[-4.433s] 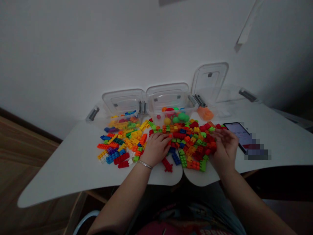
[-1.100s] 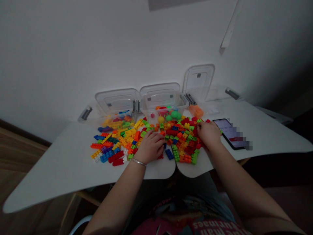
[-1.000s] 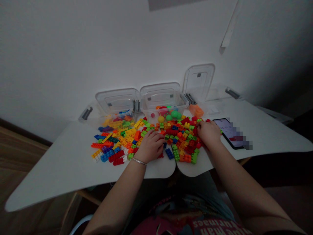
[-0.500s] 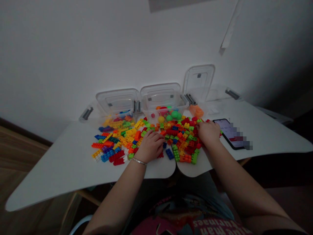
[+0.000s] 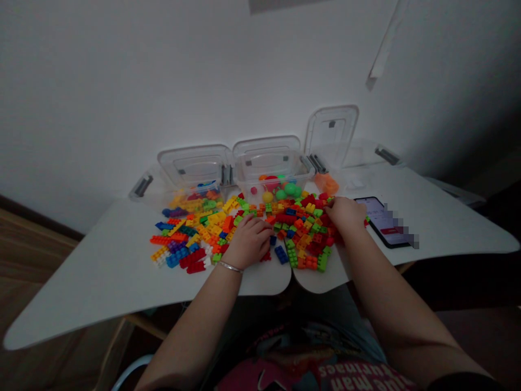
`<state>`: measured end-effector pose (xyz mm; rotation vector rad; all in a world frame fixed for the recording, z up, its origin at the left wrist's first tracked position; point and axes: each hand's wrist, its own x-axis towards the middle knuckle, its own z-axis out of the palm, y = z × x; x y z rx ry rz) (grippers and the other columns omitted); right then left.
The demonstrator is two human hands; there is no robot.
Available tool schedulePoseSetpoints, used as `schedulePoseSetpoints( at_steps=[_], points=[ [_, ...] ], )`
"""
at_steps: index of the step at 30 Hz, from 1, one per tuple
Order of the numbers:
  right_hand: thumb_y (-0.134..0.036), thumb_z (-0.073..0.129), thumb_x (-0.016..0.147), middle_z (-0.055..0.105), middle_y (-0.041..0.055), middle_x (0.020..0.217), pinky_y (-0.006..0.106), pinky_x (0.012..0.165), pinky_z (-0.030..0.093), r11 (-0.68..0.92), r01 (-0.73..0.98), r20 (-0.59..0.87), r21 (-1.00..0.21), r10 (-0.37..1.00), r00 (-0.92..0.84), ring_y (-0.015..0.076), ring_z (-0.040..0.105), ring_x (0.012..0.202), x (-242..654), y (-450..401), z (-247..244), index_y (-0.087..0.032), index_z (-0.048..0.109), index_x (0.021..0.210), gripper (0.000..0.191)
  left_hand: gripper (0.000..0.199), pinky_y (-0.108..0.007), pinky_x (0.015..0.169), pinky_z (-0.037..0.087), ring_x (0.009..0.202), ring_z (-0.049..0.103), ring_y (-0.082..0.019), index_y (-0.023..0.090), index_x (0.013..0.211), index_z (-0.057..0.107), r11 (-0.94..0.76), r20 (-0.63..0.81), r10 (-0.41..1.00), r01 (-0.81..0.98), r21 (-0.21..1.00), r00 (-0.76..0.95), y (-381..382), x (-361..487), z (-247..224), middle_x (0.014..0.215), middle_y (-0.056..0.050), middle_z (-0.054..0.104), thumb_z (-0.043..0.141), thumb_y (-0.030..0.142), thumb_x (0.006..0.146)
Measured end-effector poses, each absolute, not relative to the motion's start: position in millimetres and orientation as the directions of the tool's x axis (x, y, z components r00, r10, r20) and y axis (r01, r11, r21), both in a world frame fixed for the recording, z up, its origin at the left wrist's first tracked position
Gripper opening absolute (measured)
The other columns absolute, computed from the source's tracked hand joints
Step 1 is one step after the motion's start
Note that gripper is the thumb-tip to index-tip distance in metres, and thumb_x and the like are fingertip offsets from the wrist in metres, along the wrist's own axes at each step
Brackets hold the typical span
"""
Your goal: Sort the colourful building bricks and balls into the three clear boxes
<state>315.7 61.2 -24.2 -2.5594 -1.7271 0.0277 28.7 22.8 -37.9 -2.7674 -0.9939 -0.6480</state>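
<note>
A wide pile of colourful toy building bricks (image 5: 301, 228) spreads over the middle of the white table. My left hand (image 5: 251, 240), a silver bracelet at its wrist, rests on the bricks left of centre, palm down with fingers loosely stretched and no brick visible in them. A dark blue brick (image 5: 280, 254) lies just right of it. At the pile's right side, my right hand (image 5: 345, 215) has its fingers drawn together among red and green bricks; what is between the fingertips is hidden. Yellow bricks (image 5: 217, 219) and a long red brick (image 5: 192, 257) lie left of my left hand.
Along the wall stand clear boxes with raised lids: the left box (image 5: 163, 187) holds bricks, the middle box (image 5: 248, 169) coloured balls, the right box (image 5: 358, 163) an orange piece (image 5: 326, 184). A phone (image 5: 380, 221) lies right of my right hand. The tabletops meet at a rounded gap in front.
My right hand has shifted slightly away from me at the pile's right edge, its fingers drawn closer together. My left hand stays nearly in place. The view has tilted a little.
</note>
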Motion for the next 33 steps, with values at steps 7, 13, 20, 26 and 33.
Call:
schedulePoseSetpoints(
  at_steps=[7, 13, 20, 26, 33],
  points=[
    [-0.044, 0.056, 0.086, 0.073, 0.0152, 0.102, 0.040, 0.084, 0.041, -0.343, 0.939, 0.011, -0.020, 0.939, 0.343, 0.0283, 0.066, 0.100, 312, 63, -24, -0.020, 0.072, 0.103, 0.034, 0.021, -0.050, 0.104, 0.039, 0.099, 0.061, -0.021, 0.024, 0.095, 0.071, -0.776, 0.447, 0.573, 0.630, 0.027, 0.687, 22, 29, -36, 0.101, -0.004, 0.071, 0.053, 0.017, 0.085],
    [-0.044, 0.057, 0.084, 0.074, 0.0128, 0.100, 0.040, 0.082, 0.043, -0.350, 0.934, 0.064, -0.076, 0.933, 0.355, 0.0283, 0.067, 0.097, 314, 57, -25, -0.023, 0.073, 0.100, 0.031, 0.021, -0.049, 0.105, 0.038, 0.098, 0.062, -0.021, 0.023, 0.094, 0.070, -0.775, 0.447, 0.574, 0.632, 0.024, 0.687, 22, 29, -37, 0.101, -0.003, 0.071, 0.051, 0.018, 0.088],
    [-0.031, 0.059, 0.079, 0.072, 0.0113, 0.103, 0.036, 0.084, 0.047, -0.173, 0.867, 0.232, -0.468, 0.922, 0.310, 0.0247, 0.065, 0.095, 324, 47, -26, -0.017, 0.069, 0.110, 0.036, 0.020, -0.047, 0.103, 0.040, 0.099, 0.062, -0.021, 0.022, 0.095, 0.069, -0.775, 0.444, 0.574, 0.632, 0.024, 0.688, 23, 29, -39, 0.103, -0.004, 0.071, 0.050, 0.018, 0.088],
    [-0.041, 0.057, 0.082, 0.071, 0.0062, 0.103, 0.032, 0.078, 0.054, -0.009, 0.157, 0.019, -0.988, 0.984, 0.175, 0.0181, 0.066, 0.087, 306, 35, -28, -0.021, 0.066, 0.110, 0.036, 0.022, -0.045, 0.102, 0.042, 0.100, 0.062, -0.021, 0.021, 0.103, 0.067, -0.772, 0.474, 0.572, 0.635, 0.036, 0.669, 24, 28, -42, 0.104, -0.005, 0.071, 0.052, 0.017, 0.087],
    [-0.044, 0.081, 0.059, 0.068, -0.0011, 0.080, 0.028, 0.071, 0.053, -0.092, -0.240, -0.095, -0.966, 0.996, -0.002, 0.0135, 0.064, 0.073, 263, 15, -19, -0.024, 0.067, 0.093, 0.042, 0.034, -0.044, 0.096, 0.048, 0.102, 0.062, -0.023, 0.021, 0.124, 0.060, -0.721, 0.584, 0.636, 0.658, 0.216, 0.505, 16, 39, -25, 0.110, -0.008, 0.070, 0.057, 0.025, 0.090]
  ],
)
